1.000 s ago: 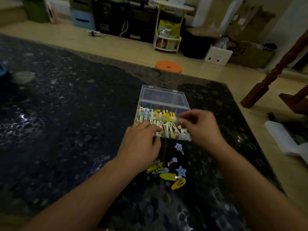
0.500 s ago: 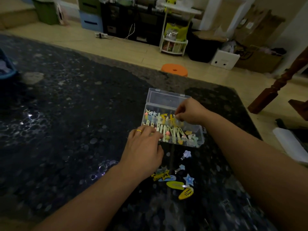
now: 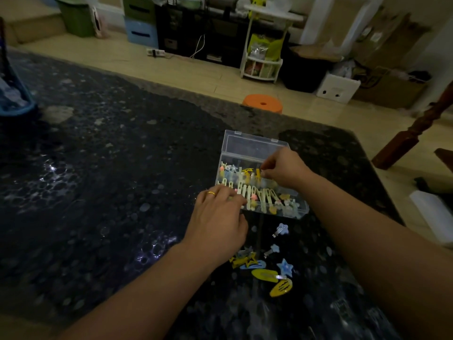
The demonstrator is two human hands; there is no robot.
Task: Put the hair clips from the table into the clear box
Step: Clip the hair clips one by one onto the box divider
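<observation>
Clear, glossy plastic box [image 3: 255,146] on a dark, polished stone-look table [image 3: 122,168]. Near it lie shiny plastic hair clips [image 3: 269,276].

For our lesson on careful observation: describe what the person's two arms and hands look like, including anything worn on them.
Both forearms are bare, with no sleeves showing in the picture, and no watch or bracelet shows. The left hand wears a plain gold-coloured ring on one finger. The right hand shows no ring or other jewellery on what can be seen of it. No gloves on either hand.
</observation>
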